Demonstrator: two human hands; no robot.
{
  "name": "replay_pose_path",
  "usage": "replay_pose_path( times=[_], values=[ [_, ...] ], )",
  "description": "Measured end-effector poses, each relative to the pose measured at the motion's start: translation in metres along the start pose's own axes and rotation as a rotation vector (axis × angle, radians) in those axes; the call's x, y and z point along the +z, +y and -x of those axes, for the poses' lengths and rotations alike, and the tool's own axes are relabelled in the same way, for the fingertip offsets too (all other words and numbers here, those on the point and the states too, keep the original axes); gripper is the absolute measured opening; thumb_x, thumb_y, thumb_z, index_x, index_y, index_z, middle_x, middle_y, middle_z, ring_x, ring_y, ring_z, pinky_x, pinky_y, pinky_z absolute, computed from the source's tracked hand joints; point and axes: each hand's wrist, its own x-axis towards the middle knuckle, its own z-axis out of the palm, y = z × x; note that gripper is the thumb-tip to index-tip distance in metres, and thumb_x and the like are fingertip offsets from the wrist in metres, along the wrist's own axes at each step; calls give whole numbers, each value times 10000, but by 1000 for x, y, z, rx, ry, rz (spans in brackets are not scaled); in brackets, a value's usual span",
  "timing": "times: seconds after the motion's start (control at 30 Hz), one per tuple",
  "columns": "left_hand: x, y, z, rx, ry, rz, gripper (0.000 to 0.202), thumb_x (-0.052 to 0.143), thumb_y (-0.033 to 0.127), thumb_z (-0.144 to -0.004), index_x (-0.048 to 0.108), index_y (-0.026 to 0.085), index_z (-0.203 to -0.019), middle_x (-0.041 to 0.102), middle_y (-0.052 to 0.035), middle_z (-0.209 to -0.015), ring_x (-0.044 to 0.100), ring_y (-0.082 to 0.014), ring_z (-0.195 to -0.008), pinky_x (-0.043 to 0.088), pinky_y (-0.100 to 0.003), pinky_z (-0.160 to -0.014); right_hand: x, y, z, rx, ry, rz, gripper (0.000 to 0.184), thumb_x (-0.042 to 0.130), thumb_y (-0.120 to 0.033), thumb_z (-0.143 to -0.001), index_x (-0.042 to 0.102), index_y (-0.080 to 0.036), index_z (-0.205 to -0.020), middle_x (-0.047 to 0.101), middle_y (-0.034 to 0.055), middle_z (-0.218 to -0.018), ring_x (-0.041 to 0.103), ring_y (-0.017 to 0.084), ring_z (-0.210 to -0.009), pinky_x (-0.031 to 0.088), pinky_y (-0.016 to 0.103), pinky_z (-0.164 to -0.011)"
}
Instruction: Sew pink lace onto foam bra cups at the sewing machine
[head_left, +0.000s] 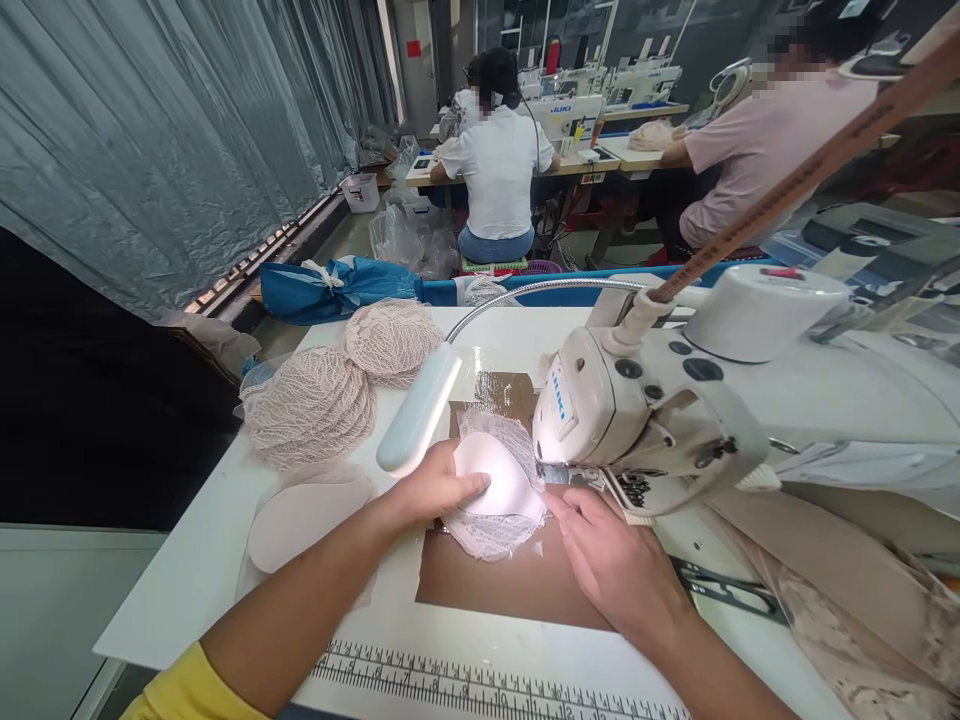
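A white foam cup with a lace piece [501,492] under it lies on the table below the head of the white sewing machine [637,410]. My left hand [435,488] rests on the cup's left side, fingers stretched flat over it. Just to the right, my right hand [607,555] lies palm down, its fingertips pressing the lace edge beside the needle area. Neither hand grips anything; both press the piece flat.
Two stacks of lace-covered cups [311,405] [391,340] sit at the table's far left, flat foam pieces [307,515] nearer. A lamp [420,408] hangs over the work. Scissors [724,590] lie at right. Two people sit at machines beyond.
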Motion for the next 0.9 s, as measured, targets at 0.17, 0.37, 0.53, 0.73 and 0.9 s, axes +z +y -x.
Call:
replay_pose_path(
  times=[0.17, 0.37, 0.53, 0.73, 0.9],
  values=[
    [-1, 2, 1, 21, 21, -30, 487, 698, 302, -734, 561, 97, -1154, 660, -146, -1107, 614, -317, -1045, 476, -426, -906, -4, 0, 0, -36, -15, -20, 360, 393, -42, -833, 677, -160, -1020, 631, 26, -770, 510, 164, -694, 339, 280, -582],
    [-3, 1, 1, 71, 58, -90, 455, 659, 264, -756, 544, 118, -1171, 656, -124, -1130, 607, -300, -1068, 461, -413, -936, 3, -1, 1, -16, -5, 48, 364, 402, -50, -851, 674, -153, -1069, 669, 43, -838, 523, 160, -705, 328, 277, -557],
    [-4, 4, 1, 109, 88, -142, 428, 622, 258, -794, 533, 134, -1194, 648, -112, -1161, 604, -281, -1080, 451, -392, -952, 5, -1, 0, 1, 9, 91, 387, 404, -32, -846, 671, -148, -1101, 684, 50, -867, 532, 152, -684, 322, 273, -533],
    [-7, -1, -1, 123, 105, -187, 459, 615, 272, -805, 515, 138, -1232, 628, -114, -1206, 589, -283, -1109, 441, -392, -967, 2, -1, -2, -52, -23, -4, 397, 410, -31, -825, 670, -160, -1096, 660, 30, -855, 525, 148, -660, 332, 269, -485],
    [-9, -7, 0, 99, 99, -205, 496, 602, 280, -818, 481, 145, -1280, 620, -119, -1216, 588, -282, -1112, 439, -392, -969, 2, -1, -2, -61, -39, -6, 408, 417, 0, -787, 667, -154, -1070, 654, 29, -845, 532, 146, -678, 347, 266, -499]
  ],
)
